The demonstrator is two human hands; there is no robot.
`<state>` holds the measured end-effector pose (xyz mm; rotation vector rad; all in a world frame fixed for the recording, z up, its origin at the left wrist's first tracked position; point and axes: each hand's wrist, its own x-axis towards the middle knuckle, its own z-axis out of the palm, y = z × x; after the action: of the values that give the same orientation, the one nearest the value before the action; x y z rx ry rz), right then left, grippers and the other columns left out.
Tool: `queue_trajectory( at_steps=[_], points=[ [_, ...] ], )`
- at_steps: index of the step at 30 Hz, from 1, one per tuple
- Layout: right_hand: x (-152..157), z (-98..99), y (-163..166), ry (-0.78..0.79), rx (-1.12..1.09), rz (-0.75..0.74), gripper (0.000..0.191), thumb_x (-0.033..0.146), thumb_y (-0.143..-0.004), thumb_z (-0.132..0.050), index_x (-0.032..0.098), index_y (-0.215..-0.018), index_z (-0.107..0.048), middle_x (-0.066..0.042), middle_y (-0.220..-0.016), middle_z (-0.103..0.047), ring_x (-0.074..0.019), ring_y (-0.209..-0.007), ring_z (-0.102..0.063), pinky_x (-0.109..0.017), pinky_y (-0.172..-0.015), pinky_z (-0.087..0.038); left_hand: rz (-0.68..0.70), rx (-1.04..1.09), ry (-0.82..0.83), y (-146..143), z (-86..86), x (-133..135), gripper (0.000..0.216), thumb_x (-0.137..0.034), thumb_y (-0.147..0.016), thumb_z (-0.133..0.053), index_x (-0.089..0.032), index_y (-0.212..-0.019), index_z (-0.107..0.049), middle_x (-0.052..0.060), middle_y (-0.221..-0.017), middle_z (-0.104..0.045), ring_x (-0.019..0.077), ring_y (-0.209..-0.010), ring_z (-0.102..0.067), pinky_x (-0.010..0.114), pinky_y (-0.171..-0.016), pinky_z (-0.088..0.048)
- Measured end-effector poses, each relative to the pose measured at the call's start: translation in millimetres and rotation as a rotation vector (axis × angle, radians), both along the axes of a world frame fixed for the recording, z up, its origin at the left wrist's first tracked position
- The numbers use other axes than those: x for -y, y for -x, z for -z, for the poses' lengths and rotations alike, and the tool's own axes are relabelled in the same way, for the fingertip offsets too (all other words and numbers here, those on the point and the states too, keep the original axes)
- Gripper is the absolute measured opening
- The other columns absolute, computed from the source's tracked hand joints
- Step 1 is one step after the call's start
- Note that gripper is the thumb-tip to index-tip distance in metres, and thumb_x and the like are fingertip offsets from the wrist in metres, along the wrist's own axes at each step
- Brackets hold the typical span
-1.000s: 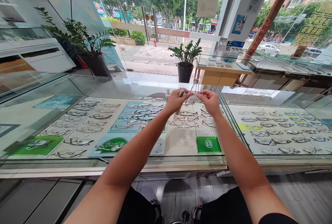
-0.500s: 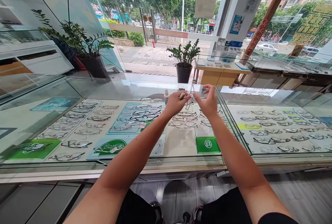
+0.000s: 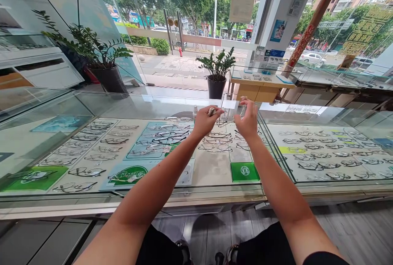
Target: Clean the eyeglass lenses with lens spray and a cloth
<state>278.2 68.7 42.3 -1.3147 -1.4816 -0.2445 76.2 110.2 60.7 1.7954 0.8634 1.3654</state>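
Note:
My left hand (image 3: 205,121) is closed over the glass counter, its fingertips on a thin-rimmed pair of eyeglasses (image 3: 221,106). A pale, rod-like piece (image 3: 211,111) sticks out of the same fist; its kind is unclear. To the right, my right hand (image 3: 248,117) is curled, with thumb and forefinger around a slim, light-coloured side arm that seems to belong to the same eyeglasses. The lenses are too small and faint to make out. Under the glass below both hands lie rows of spectacle frames (image 3: 215,135). A small spray bottle (image 3: 195,111) stands just behind my left hand.
The glass-topped display counter (image 3: 147,105) runs across in front of me. Beneath its glass are a green card (image 3: 245,171) and more frames on the right (image 3: 319,146). Beyond stand a potted plant (image 3: 216,87), a larger plant (image 3: 107,77) and a wooden display table (image 3: 258,91).
My hands have drawn slightly apart. The eyeglasses, earlier narrow and close between my fingertips, now span the wider gap, one side arm showing by my right fingers.

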Motion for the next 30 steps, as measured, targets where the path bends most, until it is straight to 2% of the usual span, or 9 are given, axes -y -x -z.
queue_trajectory(
  at_steps=[7, 10, 13, 17, 22, 26, 30],
  points=[
    [-3.9, 3.8, -3.7, 0.059, 0.044, 0.064, 0.039, 0.008, -0.077, -0.059, 0.026, -0.111, -0.064, -0.014, -0.132, -0.073, -0.0368, -0.126, -0.06, -0.06, -0.113, -0.048, -0.088, 0.132, 0.04, 4.2, -5.3, -2.9, 0.039, -0.06, -0.088, -0.08, -0.021, -0.089, -0.085, 0.005, -0.084, -0.078, 0.0202, -0.077, -0.057, 0.035, -0.074, -0.044],
    [-0.7, 0.6, -0.5, 0.069, 0.072, 0.056, 0.031, 0.014, -0.082, -0.062, 0.025, -0.111, -0.068, -0.014, -0.132, -0.074, -0.0381, -0.126, -0.061, -0.061, -0.114, -0.048, -0.05, 0.074, 0.027, 3.6, -4.5, -2.0, 0.041, -0.062, -0.088, -0.081, -0.021, -0.089, -0.085, 0.004, -0.079, -0.076, 0.0205, -0.075, -0.058, 0.035, -0.073, -0.045],
    [4.3, -4.9, 5.3, 0.085, 0.101, -0.108, 0.025, 0.029, -0.093, -0.068, 0.024, -0.117, -0.073, -0.014, -0.131, -0.076, -0.0375, -0.127, -0.063, -0.059, -0.116, -0.049, 0.028, 0.031, 0.013, 1.4, -2.3, -0.7, 0.041, -0.063, -0.087, -0.083, -0.021, -0.088, -0.084, 0.006, -0.084, -0.078, 0.023, -0.082, -0.065, 0.037, -0.079, -0.049],
    [6.5, -6.8, 12.9, 0.175, 0.055, -0.358, 0.035, 0.047, -0.099, -0.073, 0.024, -0.126, -0.075, -0.014, -0.131, -0.08, -0.0363, -0.128, -0.067, -0.056, -0.115, -0.054, 0.075, 0.062, -0.017, -1.0, 0.4, -1.4, 0.041, -0.062, -0.084, -0.087, -0.022, -0.083, -0.081, 0.01, -0.104, -0.081, 0.028, -0.102, -0.072, 0.044, -0.099, -0.055],
    [5.6, -5.7, 16.8, 0.25, -0.12, -0.474, 0.043, 0.058, -0.097, -0.078, 0.024, -0.125, -0.079, -0.016, -0.135, -0.083, -0.0354, -0.129, -0.072, -0.053, -0.106, -0.06, 0.075, 0.084, -0.03, -1.1, 1.2, -3.7, 0.041, -0.061, -0.082, -0.09, -0.021, -0.082, -0.081, 0.013, -0.115, -0.077, 0.0306, -0.115, -0.072, 0.048, -0.112, -0.054],
    [9.7, -10.5, 20.5, 0.309, -0.228, -0.564, 0.047, 0.062, -0.097, -0.08, 0.025, -0.125, -0.08, -0.013, -0.132, -0.085, -0.032, -0.122, -0.077, -0.05, -0.107, -0.061, 0.142, 0.114, 0.054, -1.1, -0.4, -0.6, 0.045, -0.063, -0.081, -0.091, -0.02, -0.086, -0.081, 0.013, -0.116, -0.079, 0.0303, -0.113, -0.073, 0.048, -0.11, -0.056],
    [10.6, -12.7, 21.3, 0.303, -0.278, -0.557, 0.046, 0.064, -0.095, -0.081, 0.025, -0.119, -0.08, -0.011, -0.123, -0.086, -0.0297, -0.112, -0.079, -0.049, -0.104, -0.062, 0.195, 0.122, 0.124, 0.4, -5.9, 5.7, 0.044, -0.06, -0.079, -0.093, -0.019, -0.091, -0.081, 0.012, -0.113, -0.079, 0.029, -0.11, -0.072, 0.044, -0.105, -0.056]
  ],
)
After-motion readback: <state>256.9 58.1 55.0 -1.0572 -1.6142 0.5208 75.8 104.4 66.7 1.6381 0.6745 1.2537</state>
